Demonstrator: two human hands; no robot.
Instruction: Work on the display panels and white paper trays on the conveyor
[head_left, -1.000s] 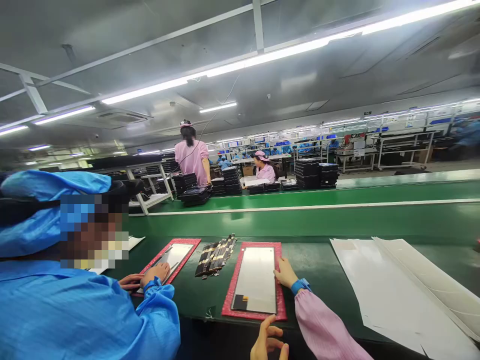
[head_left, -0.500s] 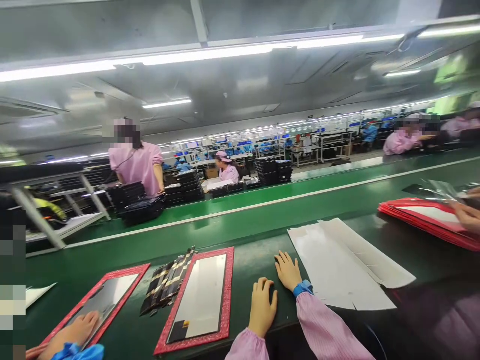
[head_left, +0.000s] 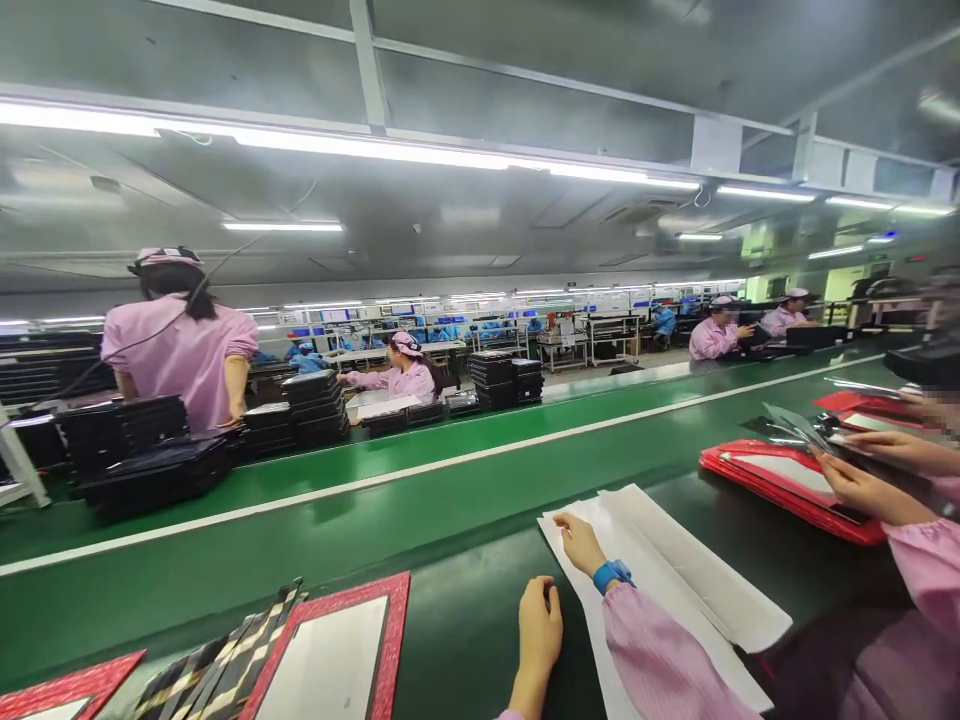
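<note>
My right hand (head_left: 582, 546), with a blue wrist band (head_left: 613, 575), is over the upper left corner of a white sheet (head_left: 637, 580). Its fingers are slightly bent and their tips are at the sheet's left margin. Whether they press on the paper I cannot tell. Nearer to me, left of the sheet, my left hand (head_left: 540, 625) is above the dark green table (head_left: 465, 610), fingers curled in and nothing visible in them. A red-bordered bubble-wrap piece (head_left: 397, 620) carries a flat pale panel (head_left: 330, 660) farther left.
Dark strips with pale bands (head_left: 217, 660) lie beside the panel. Another red-bordered piece (head_left: 82, 680) is at the lower left. At right, a co-worker's hands (head_left: 862, 490) hold a clear film above a red stack (head_left: 787, 490). Black trays (head_left: 319, 410) are piled across the green belt (head_left: 465, 465).
The view has turned right. My right hand has moved from the bare table onto the sheet's corner. My left hand's spread fingers have curled in.
</note>
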